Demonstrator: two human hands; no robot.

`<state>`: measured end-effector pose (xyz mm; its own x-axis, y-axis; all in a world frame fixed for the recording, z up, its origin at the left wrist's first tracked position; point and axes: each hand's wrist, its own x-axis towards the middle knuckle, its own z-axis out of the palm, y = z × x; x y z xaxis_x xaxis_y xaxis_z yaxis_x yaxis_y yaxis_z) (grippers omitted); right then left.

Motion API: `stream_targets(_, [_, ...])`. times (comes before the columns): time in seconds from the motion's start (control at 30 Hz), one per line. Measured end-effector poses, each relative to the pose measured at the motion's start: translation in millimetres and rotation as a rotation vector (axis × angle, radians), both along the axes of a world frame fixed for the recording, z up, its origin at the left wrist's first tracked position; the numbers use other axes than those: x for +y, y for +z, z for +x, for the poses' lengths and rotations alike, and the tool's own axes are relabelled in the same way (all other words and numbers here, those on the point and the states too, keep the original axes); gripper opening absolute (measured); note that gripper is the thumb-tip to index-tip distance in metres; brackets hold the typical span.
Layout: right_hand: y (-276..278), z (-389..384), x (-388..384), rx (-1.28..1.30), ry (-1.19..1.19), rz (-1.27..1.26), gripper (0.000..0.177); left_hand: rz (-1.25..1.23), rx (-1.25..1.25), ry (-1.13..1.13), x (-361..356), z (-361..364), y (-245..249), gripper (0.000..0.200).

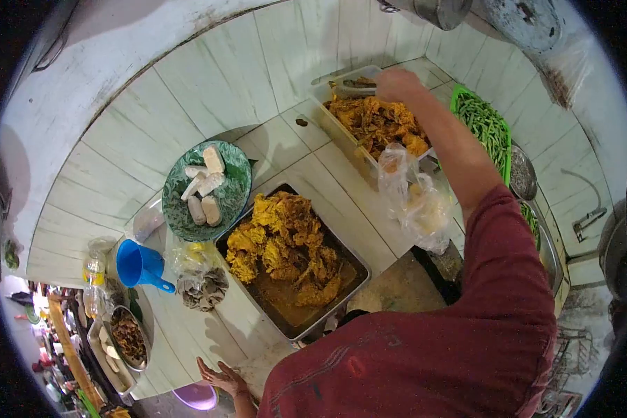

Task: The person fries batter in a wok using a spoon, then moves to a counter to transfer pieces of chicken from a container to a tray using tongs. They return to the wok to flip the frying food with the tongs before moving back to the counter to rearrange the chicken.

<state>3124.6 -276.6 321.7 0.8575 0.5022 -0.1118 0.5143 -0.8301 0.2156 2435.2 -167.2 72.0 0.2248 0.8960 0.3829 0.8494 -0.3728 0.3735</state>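
Note:
My right hand (400, 85) is closed around a metal utensil (357, 86) at the far end of a clear plastic container (318, 90). The utensil's exact kind is hard to make out. Browned, crumb-coated fried pieces (376, 122) fill the container. My left hand (223, 380) hangs near the counter's front edge, fingers spread and nothing in them. Between the hands sits a rectangular metal tray (359, 282) with yellow-orange fried pieces (285, 244) heaped in it and oily liquid at its near end.
Pale blocks (212, 160) lie on a green patterned plate (181, 195). Nearby stand a blue measuring jug (138, 263) and a dish of dark food (129, 338). A plastic bag (418, 205) rests against the container. Green beans (482, 125) fill a green basket at right.

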Motion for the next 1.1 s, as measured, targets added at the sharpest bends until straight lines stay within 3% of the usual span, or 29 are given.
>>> stream_targets(0.17, [-13.7, 1.1, 31.2, 0.196, -0.078, 0.073, 0.029, 0.021, 0.164, 0.085, -13.3, -31.9, -3.4, 0.051])
stream_targets(0.3, [-39.5, 24.1, 29.1, 0.086, -0.068, 0.128, 0.029, 0.045, 0.222, 0.110, -30.7, -66.0, -24.4, 0.050])
stream_targets(0.33, [-43.2, 30.3, 24.4, 0.057, 0.031, 0.136, 0.027, 0.073, 0.279, 0.080, -31.9, -68.7, -24.9, 0.050])
stream_targets(0.4, [-45.1, 37.2, 14.2, 0.027, 0.131, 0.144, 0.025, 0.006, 0.198, 0.119, -39.3, -57.4, -13.7, 0.051])
stream_targets(0.6, [-26.3, 28.4, -13.8, 0.146, -0.019, 0.165, 0.024, -0.057, 0.118, 0.129, -38.9, -51.7, -12.5, 0.051])
stream_targets(0.9, [-29.4, 15.3, -48.5, -0.145, 0.169, 0.293, 0.026, -0.069, 0.127, 0.092, -27.3, -46.2, -10.5, 0.048])
stream_targets(0.97, [-43.0, 13.1, -48.9, -0.114, 0.056, 0.342, 0.034, -0.043, 0.090, 0.048, -29.3, -46.2, -16.0, 0.048])
stream_targets(1.1, [-62.7, 14.2, -41.1, -0.044, -0.009, 0.451, 0.033, -0.052, 0.091, 0.006, -33.4, -36.6, -12.4, 0.049])
